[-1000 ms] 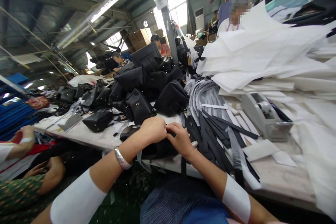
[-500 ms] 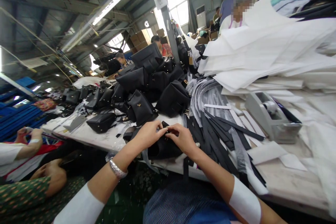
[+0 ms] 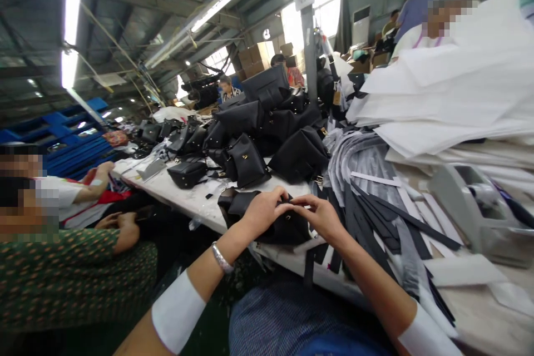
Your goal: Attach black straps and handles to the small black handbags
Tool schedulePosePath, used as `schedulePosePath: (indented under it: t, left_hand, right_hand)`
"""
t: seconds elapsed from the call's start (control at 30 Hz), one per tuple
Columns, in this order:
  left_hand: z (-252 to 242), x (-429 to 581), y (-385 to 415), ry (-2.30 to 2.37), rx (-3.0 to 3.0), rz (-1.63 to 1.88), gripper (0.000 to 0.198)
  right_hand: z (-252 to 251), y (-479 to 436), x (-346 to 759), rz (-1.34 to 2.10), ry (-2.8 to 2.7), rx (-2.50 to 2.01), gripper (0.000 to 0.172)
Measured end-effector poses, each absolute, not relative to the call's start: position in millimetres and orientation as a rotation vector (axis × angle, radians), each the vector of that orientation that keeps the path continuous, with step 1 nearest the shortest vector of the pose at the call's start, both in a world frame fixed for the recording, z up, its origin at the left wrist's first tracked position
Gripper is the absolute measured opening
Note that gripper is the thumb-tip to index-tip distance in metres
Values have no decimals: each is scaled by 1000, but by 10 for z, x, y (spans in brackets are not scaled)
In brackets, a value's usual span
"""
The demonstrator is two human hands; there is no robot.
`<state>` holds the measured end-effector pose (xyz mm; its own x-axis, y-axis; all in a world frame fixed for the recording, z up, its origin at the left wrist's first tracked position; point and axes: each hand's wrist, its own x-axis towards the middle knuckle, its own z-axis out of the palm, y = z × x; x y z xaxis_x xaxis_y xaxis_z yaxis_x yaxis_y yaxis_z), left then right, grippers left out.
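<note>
A black bag (image 3: 287,229) lies at the table's front edge, under both hands. My left hand (image 3: 267,211) has its thumb and fingers pinched on the bag's upper edge. From the right, my right hand (image 3: 319,214) meets it, its thumb and fingertips closed on the same edge, nearly touching the left fingertips. A small metal fitting shows on the bag just below the fingers. What exactly lies between the fingertips is too small to tell. Another black bag (image 3: 247,160) with a gold-coloured clasp stands just behind.
Many black bags (image 3: 267,89) are piled behind. Dark straps (image 3: 375,211) and plastic-wrapped strips (image 3: 354,150) lie to the right, near a grey tape dispenser (image 3: 479,211) and stacked white sheets (image 3: 459,89). At left, people sit beside the table (image 3: 187,197).
The view has turned left, so the scene sits further right and the seated people show more. Both hands remain at the bag's edge, with the fingertips closer together.
</note>
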<state>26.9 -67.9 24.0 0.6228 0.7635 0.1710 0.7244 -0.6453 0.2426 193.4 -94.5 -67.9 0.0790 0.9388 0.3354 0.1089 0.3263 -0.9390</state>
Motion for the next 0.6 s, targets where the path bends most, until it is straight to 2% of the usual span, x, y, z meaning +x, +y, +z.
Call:
schedulePosePath:
  t: [0.23,0.4,0.6]
  left_hand:
    - [237,155,-676,1112,2609,425,37]
    - [211,109,-608,948,2576,478,37]
    - [187,115,-558,930,2599,499,32]
  right_hand:
    - [-600,-956,2002,1242,-1255,-1077,45]
    - [-558,-900,2101,1477,-1254,-1061,44]
    - [-412,-906,2107,1420,-1424,-1107,46]
